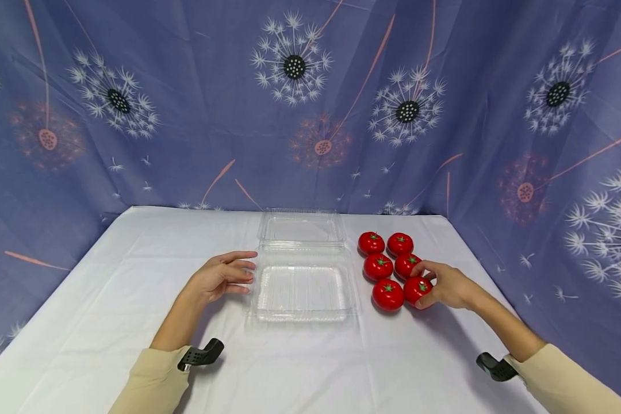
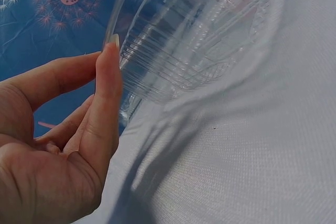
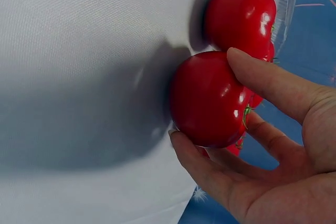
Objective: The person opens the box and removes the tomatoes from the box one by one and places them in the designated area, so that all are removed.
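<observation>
Several red tomatoes [image 1: 379,266] lie in two rows on the white tablecloth [image 1: 108,299], right of an open clear plastic clamshell box [image 1: 301,287]. My right hand [image 1: 442,284] grips the nearest right tomato [image 1: 416,289], thumb and fingers curled round it; in the right wrist view that tomato [image 3: 207,100] sits between thumb and fingers [image 3: 210,174], with another tomato [image 3: 241,17] behind it. My left hand [image 1: 222,276] rests at the box's left edge with fingers straight. In the left wrist view the fingertips [image 2: 109,64] are at the box's wall [image 2: 168,69].
The box's lid [image 1: 301,227] lies folded back toward the far edge. A blue dandelion-print curtain [image 1: 310,98] hangs behind and on both sides. Black wrist mounts [image 1: 202,353] sit on my sleeves.
</observation>
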Motion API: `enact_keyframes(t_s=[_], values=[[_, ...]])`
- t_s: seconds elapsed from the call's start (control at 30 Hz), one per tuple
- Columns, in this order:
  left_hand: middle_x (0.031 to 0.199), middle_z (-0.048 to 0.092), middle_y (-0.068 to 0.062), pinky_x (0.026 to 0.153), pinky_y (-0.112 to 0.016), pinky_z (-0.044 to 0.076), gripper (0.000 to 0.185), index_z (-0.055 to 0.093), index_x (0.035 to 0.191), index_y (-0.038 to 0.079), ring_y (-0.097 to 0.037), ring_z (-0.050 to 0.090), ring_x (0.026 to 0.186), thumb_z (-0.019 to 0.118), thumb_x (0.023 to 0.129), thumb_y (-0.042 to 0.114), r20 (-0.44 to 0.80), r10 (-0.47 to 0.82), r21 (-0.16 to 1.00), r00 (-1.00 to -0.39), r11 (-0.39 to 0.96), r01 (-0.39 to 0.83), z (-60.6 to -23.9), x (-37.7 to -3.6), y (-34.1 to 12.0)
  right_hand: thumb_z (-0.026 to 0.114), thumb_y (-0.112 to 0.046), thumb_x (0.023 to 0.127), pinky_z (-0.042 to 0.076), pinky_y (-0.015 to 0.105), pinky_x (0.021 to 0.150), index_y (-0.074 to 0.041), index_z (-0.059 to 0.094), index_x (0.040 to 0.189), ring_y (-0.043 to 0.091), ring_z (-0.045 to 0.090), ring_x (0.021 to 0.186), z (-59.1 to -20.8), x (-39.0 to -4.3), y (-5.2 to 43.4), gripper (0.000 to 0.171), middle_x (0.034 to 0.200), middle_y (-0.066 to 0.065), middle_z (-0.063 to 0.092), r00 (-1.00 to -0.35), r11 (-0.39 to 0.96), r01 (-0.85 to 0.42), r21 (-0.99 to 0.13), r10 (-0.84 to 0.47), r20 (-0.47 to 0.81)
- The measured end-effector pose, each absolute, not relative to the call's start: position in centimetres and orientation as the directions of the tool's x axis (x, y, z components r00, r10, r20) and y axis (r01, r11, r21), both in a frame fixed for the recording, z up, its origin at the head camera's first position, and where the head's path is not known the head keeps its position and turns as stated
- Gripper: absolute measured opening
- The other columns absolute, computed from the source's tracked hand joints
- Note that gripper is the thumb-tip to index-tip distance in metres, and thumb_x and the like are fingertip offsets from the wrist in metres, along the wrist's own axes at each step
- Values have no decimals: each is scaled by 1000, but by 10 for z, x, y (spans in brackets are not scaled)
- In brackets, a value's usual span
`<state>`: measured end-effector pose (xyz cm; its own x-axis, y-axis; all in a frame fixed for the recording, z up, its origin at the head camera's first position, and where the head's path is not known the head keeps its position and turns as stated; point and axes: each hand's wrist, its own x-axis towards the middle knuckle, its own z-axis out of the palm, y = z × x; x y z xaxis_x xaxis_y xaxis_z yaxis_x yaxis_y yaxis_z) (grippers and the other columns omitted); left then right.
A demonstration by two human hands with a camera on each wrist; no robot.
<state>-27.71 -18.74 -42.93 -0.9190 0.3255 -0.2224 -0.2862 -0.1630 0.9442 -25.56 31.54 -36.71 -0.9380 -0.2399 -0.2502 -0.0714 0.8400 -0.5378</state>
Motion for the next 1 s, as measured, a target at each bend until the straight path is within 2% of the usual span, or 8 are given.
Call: enact_keyframes(t_s=[0.27,0.57,1.0], values=[[115,65,-9,68,-31,64,66,42,150,-4,-13,72,81,64,88,-9,-223,324,942,-919,-170,-288,-429,-277,-187,92,-16,69,54,35,77,-9,62,117,33,60,104,-369,-255,315,57,113,18,65,-934,832,-73,-550,-250,-255],[116,64,-9,70,-31,64,66,39,151,-5,-13,72,82,62,89,-8,-216,329,948,-919,-156,-279,-428,-277,-188,88,-11,72,56,41,84,-6,60,119,39,57,112,-367,-257,316,55,121,22,62,-912,822,-87,-563,-293,-287],[123,61,-13,76,-33,64,66,38,152,-5,-14,71,87,61,90,-6,-208,328,959,-921,-118,-258,-428,-275,-189,84,-7,74,56,45,87,-5,55,123,40,52,115,-368,-258,318,57,123,23,56,-890,794,-72,-604,-324,-320]])
